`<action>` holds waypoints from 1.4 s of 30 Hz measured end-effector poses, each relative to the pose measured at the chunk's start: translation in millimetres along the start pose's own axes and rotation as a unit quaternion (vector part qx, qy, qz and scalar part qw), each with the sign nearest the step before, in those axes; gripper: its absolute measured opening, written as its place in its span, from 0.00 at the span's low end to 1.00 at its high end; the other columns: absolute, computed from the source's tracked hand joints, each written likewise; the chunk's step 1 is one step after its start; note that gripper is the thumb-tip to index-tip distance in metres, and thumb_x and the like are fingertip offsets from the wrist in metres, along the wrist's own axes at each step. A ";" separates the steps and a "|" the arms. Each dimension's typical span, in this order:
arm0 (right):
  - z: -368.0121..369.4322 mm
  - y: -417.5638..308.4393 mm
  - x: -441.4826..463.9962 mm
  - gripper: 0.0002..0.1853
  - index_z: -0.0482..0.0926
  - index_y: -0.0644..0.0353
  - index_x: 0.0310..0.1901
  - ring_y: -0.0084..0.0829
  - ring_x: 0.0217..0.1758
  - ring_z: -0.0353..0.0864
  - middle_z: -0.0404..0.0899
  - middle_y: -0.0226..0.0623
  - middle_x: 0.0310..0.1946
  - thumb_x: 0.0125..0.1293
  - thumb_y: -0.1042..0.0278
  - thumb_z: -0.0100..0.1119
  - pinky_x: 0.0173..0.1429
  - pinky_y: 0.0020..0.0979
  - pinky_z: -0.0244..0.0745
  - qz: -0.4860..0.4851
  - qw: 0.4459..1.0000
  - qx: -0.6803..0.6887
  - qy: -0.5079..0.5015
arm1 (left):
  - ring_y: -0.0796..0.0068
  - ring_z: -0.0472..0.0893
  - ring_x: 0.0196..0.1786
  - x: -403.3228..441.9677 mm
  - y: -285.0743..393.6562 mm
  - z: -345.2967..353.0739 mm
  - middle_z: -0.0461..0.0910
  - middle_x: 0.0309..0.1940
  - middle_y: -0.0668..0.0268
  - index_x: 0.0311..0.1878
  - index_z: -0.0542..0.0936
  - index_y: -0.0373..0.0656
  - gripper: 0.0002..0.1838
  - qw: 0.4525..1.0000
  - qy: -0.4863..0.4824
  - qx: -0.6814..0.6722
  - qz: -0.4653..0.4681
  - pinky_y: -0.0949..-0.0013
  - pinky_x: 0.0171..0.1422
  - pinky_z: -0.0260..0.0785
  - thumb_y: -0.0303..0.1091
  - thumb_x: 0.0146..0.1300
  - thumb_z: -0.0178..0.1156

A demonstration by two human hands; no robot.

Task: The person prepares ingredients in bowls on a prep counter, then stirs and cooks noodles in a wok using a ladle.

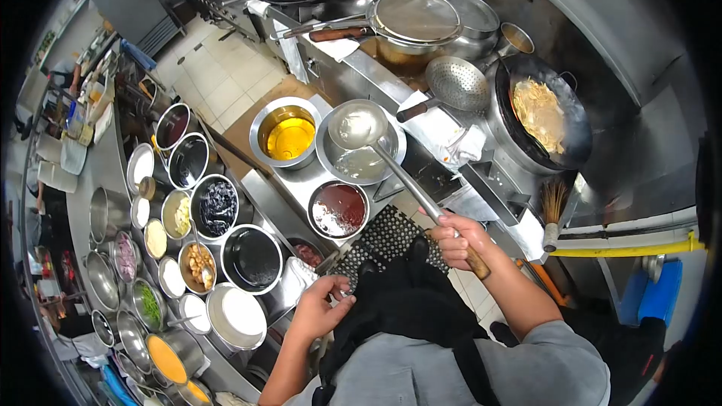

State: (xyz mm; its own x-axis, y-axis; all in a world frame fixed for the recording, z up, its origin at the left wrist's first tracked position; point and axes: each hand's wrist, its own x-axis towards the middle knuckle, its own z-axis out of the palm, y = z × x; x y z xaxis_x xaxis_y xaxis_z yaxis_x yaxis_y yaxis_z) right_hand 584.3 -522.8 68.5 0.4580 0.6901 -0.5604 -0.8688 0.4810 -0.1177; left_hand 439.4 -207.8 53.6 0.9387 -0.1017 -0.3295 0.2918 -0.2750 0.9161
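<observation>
Long grey steel counter (111, 164) runs along 9 to 7 o'clock, crowded with pots and bowls, including a steel pot of thick orange liquid (167, 358) at 8. Big black round metal wok (577, 122) at 2 o'clock, pale yellow noodle-like strips (540, 116) inside, haze over them. Round silver wire-mesh strainer (417, 15) at 1 o'clock, lying across a metal pot. Long-handled silver metal ladle with a wooden grip (406, 181) slants from just above centre out to 4 o'clock; its round bowl is over the wide silver metal basin (323, 147) at 12, which holds clear liquid; can't tell if the two touch. Silver metal pot (256, 132) with clear yellow liquid sits just beside the basin, at 10; smaller silver pot (310, 210) with dark red-brown sauce near it, at 7. Round perforated metal skimmer (457, 83) between 1 and 2 o'clock, near the wok. Tan bristle brush (554, 204) at 3, bristles up. Right hand (462, 242), 4 o'clock, wraps fingers and thumb around the ladle near its wooden end. Left hand (322, 313), between 6 and 7, loosely half-curled, thumb apart from fingers, close to the black apron (410, 297).
</observation>
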 end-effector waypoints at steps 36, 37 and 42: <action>-128.4 -261.4 -320.5 0.11 0.71 0.59 0.50 0.17 0.12 0.61 0.68 0.25 0.20 0.67 0.73 0.56 0.13 0.25 0.57 -0.377 0.744 -0.275 0.477 | 0.77 0.78 0.37 194.2 159.8 206.0 0.81 0.39 0.63 0.50 0.80 0.37 0.16 0.978 -0.126 0.160 0.048 0.73 0.34 0.72 0.25 0.57 0.68; -124.6 -254.3 -323.0 0.13 0.72 0.61 0.52 0.19 0.11 0.61 0.68 0.26 0.20 0.66 0.74 0.56 0.13 0.27 0.57 -0.375 0.750 -0.252 0.483 | 0.77 0.78 0.37 205.7 162.6 208.6 0.81 0.39 0.63 0.50 0.80 0.37 0.16 0.977 -0.133 0.162 0.048 0.73 0.34 0.72 0.25 0.57 0.68; -176.7 -268.4 -275.2 0.28 0.68 0.57 0.68 0.18 0.12 0.64 0.68 0.24 0.19 0.66 0.74 0.58 0.14 0.27 0.59 -0.400 0.755 -0.213 0.474 | 0.76 0.77 0.40 260.3 191.4 225.7 0.80 0.37 0.65 0.46 0.80 0.36 0.14 0.959 -0.217 0.165 0.082 0.71 0.45 0.70 0.25 0.57 0.68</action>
State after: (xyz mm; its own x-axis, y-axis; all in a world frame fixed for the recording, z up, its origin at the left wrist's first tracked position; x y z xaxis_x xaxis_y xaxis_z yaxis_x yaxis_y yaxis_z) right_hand 658.2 -937.3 109.5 0.7028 -0.5238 -0.4813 -0.4594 0.1823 -0.8693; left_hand 698.1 -502.7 91.6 0.7815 -0.5371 -0.3174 0.0061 -0.5023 0.8647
